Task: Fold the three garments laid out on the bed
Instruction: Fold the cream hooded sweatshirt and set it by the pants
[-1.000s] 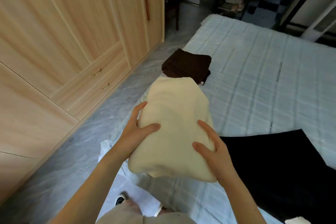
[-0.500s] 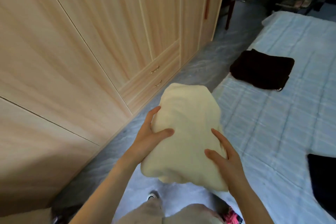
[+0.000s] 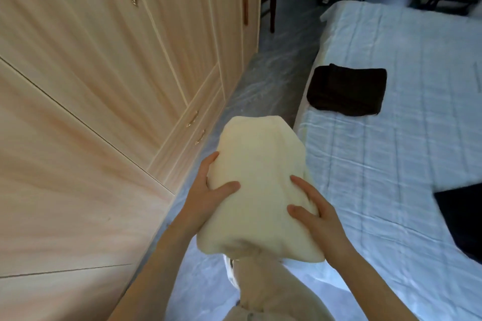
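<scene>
A folded cream garment [image 3: 257,180] is held in the air over the floor beside the bed. My left hand [image 3: 208,190] grips its left side and my right hand [image 3: 311,212] grips its right side. A folded dark brown garment [image 3: 347,92] lies on the near left edge of the pale blue bed [image 3: 391,164]. A black garment [image 3: 461,216] lies spread on the bed at the right edge of the view, mostly cut off.
A light wooden wardrobe [image 3: 104,86] with drawers fills the left side. A narrow strip of grey floor [image 3: 273,60] runs between it and the bed. My own leg [image 3: 260,281] shows below the garment. Dark clutter stands at the far end of the room.
The view has swung left toward the wardrobe. The cream garment, held in both hands, now hangs over the floor beside the bed; the brown and black garments have shifted right in view.
</scene>
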`<action>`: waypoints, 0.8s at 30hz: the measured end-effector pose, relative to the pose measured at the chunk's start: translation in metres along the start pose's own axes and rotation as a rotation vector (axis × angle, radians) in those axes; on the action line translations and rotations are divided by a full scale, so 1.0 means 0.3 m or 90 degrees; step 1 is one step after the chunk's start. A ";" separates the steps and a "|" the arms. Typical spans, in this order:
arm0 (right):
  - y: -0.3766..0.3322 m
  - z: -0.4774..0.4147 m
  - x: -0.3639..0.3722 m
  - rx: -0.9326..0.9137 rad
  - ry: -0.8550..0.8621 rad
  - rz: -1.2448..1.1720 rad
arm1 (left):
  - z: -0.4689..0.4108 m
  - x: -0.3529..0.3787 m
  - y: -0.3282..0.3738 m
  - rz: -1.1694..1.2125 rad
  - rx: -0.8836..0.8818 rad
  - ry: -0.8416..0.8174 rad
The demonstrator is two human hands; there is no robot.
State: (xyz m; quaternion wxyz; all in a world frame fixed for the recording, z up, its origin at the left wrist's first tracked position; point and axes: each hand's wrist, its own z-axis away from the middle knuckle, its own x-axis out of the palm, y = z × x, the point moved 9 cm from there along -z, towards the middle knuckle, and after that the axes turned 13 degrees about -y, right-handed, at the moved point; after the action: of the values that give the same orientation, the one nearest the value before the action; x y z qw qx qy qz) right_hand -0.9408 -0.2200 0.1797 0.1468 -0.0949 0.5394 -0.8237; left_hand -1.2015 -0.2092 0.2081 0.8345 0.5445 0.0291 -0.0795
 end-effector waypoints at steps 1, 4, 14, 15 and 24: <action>-0.005 -0.049 -0.008 0.003 0.006 -0.011 | -0.055 -0.013 0.016 -0.010 -0.001 -0.006; -0.039 -0.206 -0.025 0.008 0.007 -0.043 | -0.216 -0.067 0.076 -0.035 -0.004 -0.009; -0.222 -0.526 -0.180 -0.007 0.091 -0.134 | -0.691 -0.088 0.387 -0.128 0.093 -0.081; -0.232 -0.542 -0.205 -0.004 0.108 -0.133 | -0.738 -0.073 0.406 -0.145 0.093 -0.097; -0.196 -0.691 -0.392 0.020 0.300 -0.203 | -1.210 0.157 0.491 -0.187 0.081 -0.316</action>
State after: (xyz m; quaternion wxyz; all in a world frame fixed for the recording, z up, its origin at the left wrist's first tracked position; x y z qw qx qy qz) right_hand -0.9038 0.0209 0.1508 -0.1129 0.0179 0.5237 -0.8442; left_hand -1.1171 0.1756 0.1876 0.7602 0.5494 -0.1023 -0.3314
